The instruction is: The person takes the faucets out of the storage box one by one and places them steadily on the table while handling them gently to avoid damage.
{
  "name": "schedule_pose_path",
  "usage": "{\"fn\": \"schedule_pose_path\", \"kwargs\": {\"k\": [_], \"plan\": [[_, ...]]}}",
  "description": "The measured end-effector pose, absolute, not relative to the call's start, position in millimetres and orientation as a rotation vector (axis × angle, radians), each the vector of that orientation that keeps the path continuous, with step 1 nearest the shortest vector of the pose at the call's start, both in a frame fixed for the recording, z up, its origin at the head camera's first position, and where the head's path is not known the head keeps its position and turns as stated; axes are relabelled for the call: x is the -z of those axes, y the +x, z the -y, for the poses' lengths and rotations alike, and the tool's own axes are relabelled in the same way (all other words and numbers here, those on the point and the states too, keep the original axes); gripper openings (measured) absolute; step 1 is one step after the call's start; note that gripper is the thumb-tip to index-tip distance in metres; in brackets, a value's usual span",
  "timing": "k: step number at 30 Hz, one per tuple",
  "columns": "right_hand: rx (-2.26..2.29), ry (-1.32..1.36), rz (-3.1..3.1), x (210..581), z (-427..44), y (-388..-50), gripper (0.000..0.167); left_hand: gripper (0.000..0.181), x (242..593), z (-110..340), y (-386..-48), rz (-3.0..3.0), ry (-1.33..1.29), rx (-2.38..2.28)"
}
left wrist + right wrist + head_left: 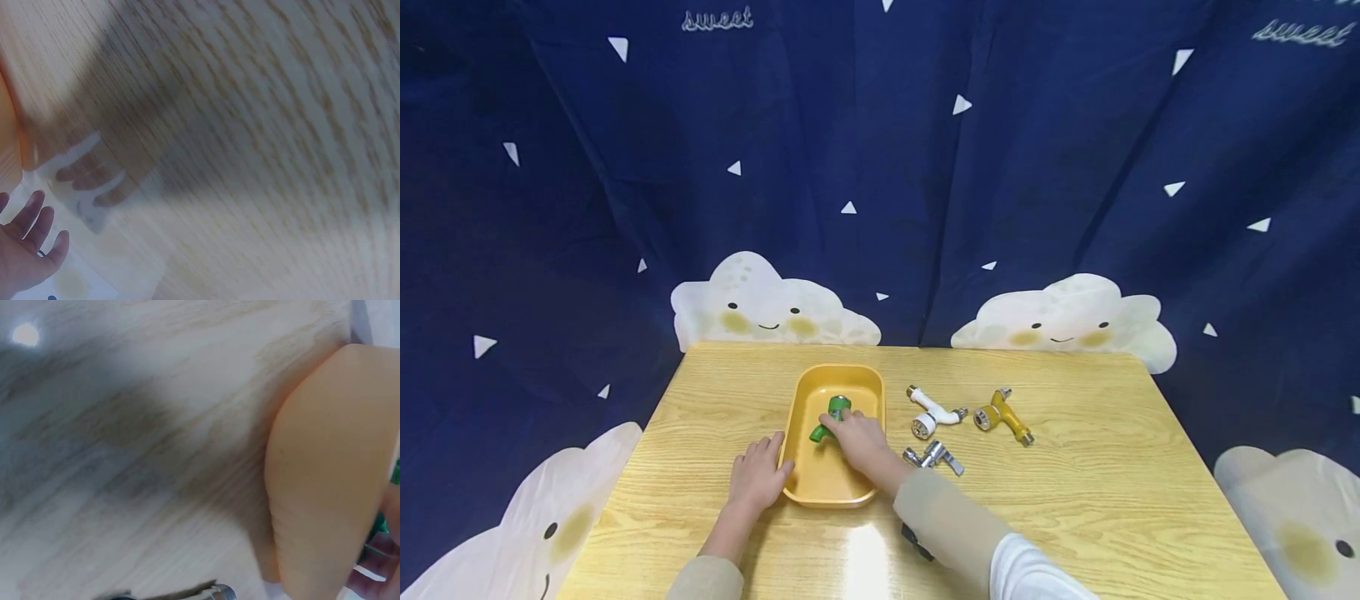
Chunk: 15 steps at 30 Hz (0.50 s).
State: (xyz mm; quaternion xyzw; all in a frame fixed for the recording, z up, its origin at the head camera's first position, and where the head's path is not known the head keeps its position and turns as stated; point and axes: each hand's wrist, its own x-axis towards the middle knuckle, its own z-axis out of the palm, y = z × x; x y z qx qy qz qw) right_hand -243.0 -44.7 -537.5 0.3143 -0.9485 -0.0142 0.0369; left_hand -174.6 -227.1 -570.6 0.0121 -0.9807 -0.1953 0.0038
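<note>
A green faucet (839, 405) is inside the yellow-orange tray (823, 492) in the head view. My right hand (859, 437) reaches over the tray's right side and grips it, covering part of its body. In the right wrist view the tray wall (331, 475) hides most of the green faucet (378, 526) and the fingers (375, 575) round it. Beside the tray's left edge, my left hand (758, 473) rests with its thumb near or against the rim; contact is unclear. The left wrist view shows that hand (28, 250) with loosely spread fingers.
Right of the tray lie a white faucet (932, 412), a yellow faucet (1002, 414) and a silver faucet (934, 454), the last partly behind my right forearm. All are on a wooden table (1097, 483). A dark blue curtain (910, 167) hangs behind.
</note>
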Motion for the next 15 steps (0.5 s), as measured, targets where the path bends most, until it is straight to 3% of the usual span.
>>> {"fn": "schedule_pose_path", "kwargs": {"k": [5, 15], "plan": [[-0.027, 1.018, 2.841, 526.1, 39.0, -242.5, 0.056, 0.054, 571.7, 227.5, -175.2, 3.069, 0.04, 0.605], [-0.108, 1.112, 2.607, 503.5, 19.4, -238.4, 0.052, 0.054, 574.0, 228.3, -177.1, 3.073, 0.044, 0.593]]}}
